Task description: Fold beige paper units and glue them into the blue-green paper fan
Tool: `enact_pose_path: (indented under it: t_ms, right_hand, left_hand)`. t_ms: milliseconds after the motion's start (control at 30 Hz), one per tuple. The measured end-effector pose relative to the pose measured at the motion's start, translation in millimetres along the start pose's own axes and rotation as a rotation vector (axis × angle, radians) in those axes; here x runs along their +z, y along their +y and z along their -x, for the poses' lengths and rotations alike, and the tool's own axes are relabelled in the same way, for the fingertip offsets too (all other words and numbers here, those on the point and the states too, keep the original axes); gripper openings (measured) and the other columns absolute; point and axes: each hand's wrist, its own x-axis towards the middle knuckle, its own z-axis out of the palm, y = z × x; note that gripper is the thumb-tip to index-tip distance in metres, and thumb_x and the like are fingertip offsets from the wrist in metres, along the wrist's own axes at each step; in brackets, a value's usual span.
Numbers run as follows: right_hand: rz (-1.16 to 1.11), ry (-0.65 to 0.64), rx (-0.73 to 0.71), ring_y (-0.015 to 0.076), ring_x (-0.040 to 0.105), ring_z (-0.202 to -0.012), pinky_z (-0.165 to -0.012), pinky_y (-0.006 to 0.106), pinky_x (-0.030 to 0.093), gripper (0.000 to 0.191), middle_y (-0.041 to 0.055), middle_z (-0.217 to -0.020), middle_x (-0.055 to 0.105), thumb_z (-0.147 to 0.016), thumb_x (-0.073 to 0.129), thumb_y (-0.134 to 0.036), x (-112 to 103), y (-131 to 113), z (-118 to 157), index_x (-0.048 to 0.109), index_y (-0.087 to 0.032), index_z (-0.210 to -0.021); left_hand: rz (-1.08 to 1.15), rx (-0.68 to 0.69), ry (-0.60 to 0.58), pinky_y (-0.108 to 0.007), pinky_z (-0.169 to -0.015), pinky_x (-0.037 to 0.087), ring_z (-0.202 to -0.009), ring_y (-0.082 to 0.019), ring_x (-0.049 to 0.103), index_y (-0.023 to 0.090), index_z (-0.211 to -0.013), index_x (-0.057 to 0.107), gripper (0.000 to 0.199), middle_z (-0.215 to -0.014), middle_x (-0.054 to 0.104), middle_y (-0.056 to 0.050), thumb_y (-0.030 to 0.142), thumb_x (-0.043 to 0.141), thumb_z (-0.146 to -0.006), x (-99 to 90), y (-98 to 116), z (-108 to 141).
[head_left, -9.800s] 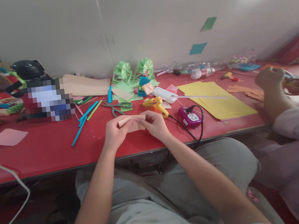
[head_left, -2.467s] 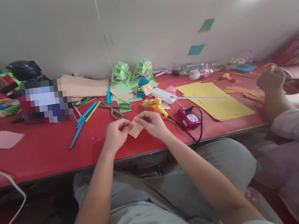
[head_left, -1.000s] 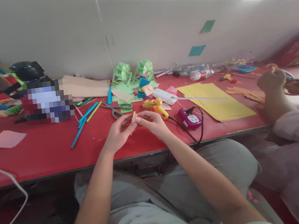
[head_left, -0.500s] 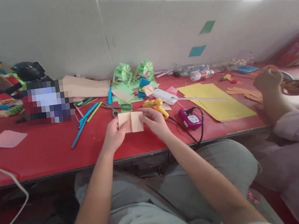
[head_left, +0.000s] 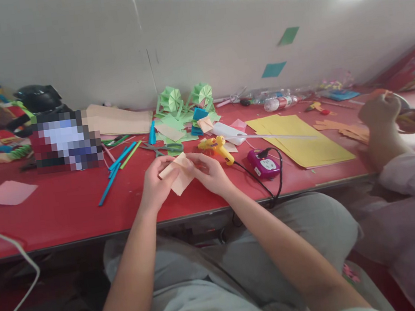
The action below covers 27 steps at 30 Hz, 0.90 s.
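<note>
Between left hand [head_left: 155, 184] and right hand [head_left: 212, 173], both pinching: peach paper [head_left: 182, 180]
Beneath them, a red tabletop [head_left: 66, 208]; beyond, a pale partition [head_left: 212, 39].

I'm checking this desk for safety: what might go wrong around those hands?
The yellow glue gun lies just beyond the right hand; if hot, it might burn skin.
The black cord loops at the table edge, so a knee might snag it and drag the purple socket.
The left hand pinches folded paper, which might crease unevenly.
</note>
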Motion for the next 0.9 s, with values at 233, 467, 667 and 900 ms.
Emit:
enact_pose_path:
  t_ms: [233,467,667,900]
  right_hand:
    - [0.015,0.089,0.01,0.021,0.066,-0.086,-0.076,0.032,0.052,0.035,0.0057,-0.09,0.074,-0.092,0.059,-0.051,-5.5,-1.4,-2.0,0.07,-0.018,-0.091]
    - [0.015,0.17,0.039,0.0179,0.058,-0.072,-0.066,0.031,0.049,0.039,0.0025,-0.074,0.064,-0.09,0.059,-0.057,-6.5,-1.8,-4.0,0.066,-0.02,-0.08]
    - [0.0,0.324,0.035,0.0203,0.064,-0.076,-0.071,0.034,0.053,0.025,0.0054,-0.084,0.072,-0.086,0.066,-0.045,-10.2,2.2,-5.4,0.071,-0.02,-0.086]
    - [0.02,0.201,0.047,0.0224,0.068,-0.087,-0.082,0.038,0.055,0.027,0.0074,-0.096,0.076,-0.079,0.075,-0.041,-16.3,6.1,-6.1,0.076,-0.02,-0.095]
  left_hand:
    - [-0.025,-0.09,0.019,-0.028,-0.071,0.049,-0.089,-0.022,0.066,0.018,-0.094,0.059,0.031,-0.093,0.068,-0.005,0.028,0.076,-0.069,-1.1,-6.4,-3.4]
    - [-0.001,-0.106,-0.127,-0.023,-0.06,0.045,-0.069,-0.015,0.061,0.021,-0.086,0.047,0.036,-0.082,0.061,0.002,0.027,0.077,-0.067,-2.3,-1.9,-1.5]
    - [0.089,-0.155,-0.261,-0.026,-0.062,0.052,-0.073,-0.016,0.069,0.023,-0.102,0.053,0.043,-0.109,0.067,-0.004,0.026,0.079,-0.067,-4.0,0.6,1.8]
    - [0.046,-0.251,-0.254,-0.029,-0.058,0.052,-0.072,-0.023,0.07,0.02,-0.116,0.068,0.048,-0.08,0.073,-0.005,0.03,0.078,-0.071,-8.3,3.3,5.0]
